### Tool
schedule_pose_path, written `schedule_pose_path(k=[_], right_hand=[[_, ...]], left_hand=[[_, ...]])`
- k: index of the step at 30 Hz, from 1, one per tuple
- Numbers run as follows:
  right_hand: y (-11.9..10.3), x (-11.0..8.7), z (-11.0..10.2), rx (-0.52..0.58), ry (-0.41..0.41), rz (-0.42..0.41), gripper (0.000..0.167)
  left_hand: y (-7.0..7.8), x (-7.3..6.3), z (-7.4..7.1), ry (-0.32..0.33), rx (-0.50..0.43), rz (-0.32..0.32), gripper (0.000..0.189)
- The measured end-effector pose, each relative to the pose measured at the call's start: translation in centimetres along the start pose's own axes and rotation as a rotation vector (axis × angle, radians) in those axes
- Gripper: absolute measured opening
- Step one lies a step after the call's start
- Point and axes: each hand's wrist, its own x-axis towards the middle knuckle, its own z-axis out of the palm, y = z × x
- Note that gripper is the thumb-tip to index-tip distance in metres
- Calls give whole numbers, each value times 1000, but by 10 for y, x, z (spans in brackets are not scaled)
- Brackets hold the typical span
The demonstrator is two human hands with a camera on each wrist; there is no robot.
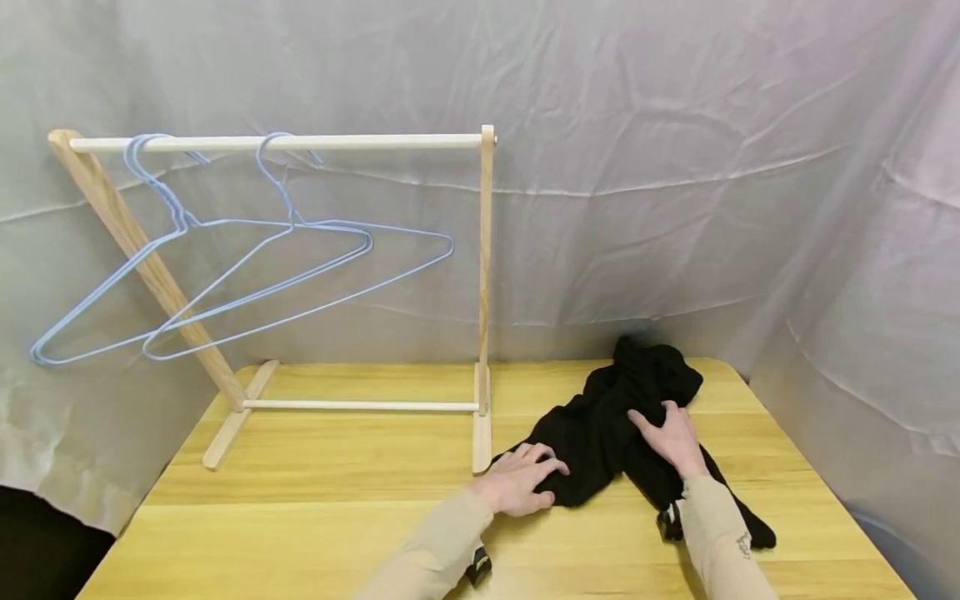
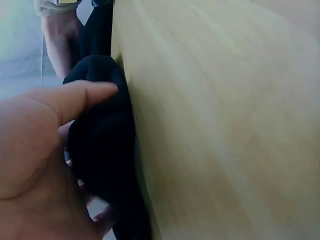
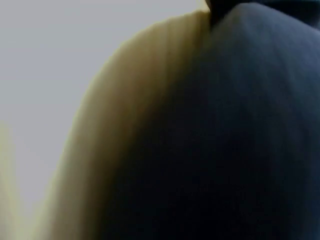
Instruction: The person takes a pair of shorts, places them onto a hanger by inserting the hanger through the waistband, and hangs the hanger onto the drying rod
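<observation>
A crumpled black garment [image 1: 596,425], its kind hidden by the folds, lies on the right part of the wooden table. My left hand [image 1: 517,482] rests on the garment's left end with its fingers spread. In the left wrist view the thumb of my left hand [image 2: 40,135] stretches straight over the black cloth [image 2: 102,135]. Farther right, my right hand [image 1: 675,437] touches the middle of the garment, thumb and fingers apart. Dark cloth [image 3: 225,150] fills much of the blurred right wrist view, where the fingers are hidden.
A wooden clothes rack [image 1: 483,267] stands at the table's left and back. Several light-blue wire hangers [image 1: 288,212] hang from its white rail [image 1: 375,142]. Grey curtains [image 1: 675,150] enclose the back and sides. Wooden table surface [image 1: 337,467] lies left of my hands.
</observation>
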Motion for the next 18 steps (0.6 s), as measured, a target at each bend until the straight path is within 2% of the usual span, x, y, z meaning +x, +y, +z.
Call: schedule_pose_path(k=[3,5,7,9,11,14,18], right_hand=[[2,-3,-3,54,-25,12,84],[2,-5,-4,85,-30,15,73],[4,-7,-5,118,-33,16,54],[6,-10,-3,144,-11,16,37],[8,-13,-1,190,19,30,28],[12,-17,2,365,58,83,22],[12,-24,0,731,73,142,24]], left_hand=[[2,-2,-2,35,-11,19,30],[2,-3,-2,40,-21,31,26],[3,-4,-2,34,-22,27,22],[3,-5,-1,35,-11,21,19],[5,-7,0,35,-9,4,18],[6,-10,1,65,-3,-5,20],[4,-15,2,117,-19,-1,21]])
